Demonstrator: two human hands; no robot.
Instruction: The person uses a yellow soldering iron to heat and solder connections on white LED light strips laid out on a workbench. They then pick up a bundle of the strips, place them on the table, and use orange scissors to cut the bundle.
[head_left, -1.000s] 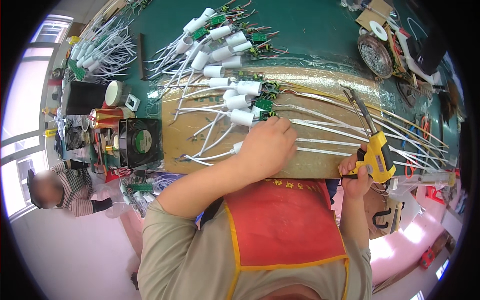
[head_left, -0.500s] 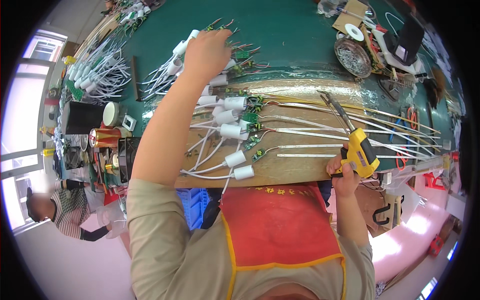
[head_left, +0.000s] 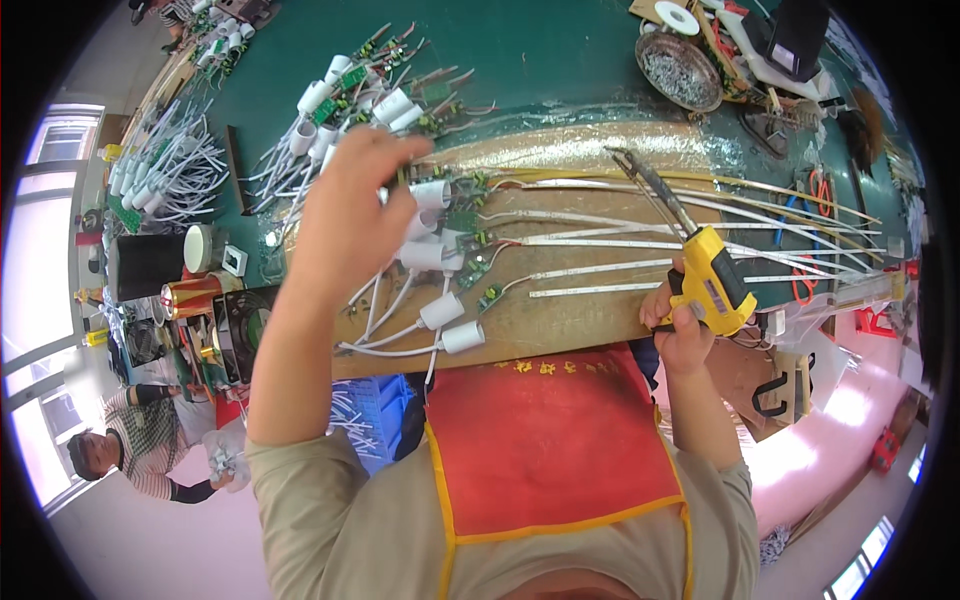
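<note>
my green-topped workbench carries a long wooden board, heaps of white lamp sockets with wires, a round metal dish and a black box.

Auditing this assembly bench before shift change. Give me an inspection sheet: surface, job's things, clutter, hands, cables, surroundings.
Surface: green bench top with a wooden board along the near edge.
Job's things: white lamp caps with small circuit boards; yellow soldering gun.
Clutter: round tray of small metal parts; white tape roll; black box.
Hands: left hand over the caps, grip unclear; right hand holds the soldering gun.
Cables: loose white leads; long thin strips across the board.
Surroundings: another person lower left.
</note>
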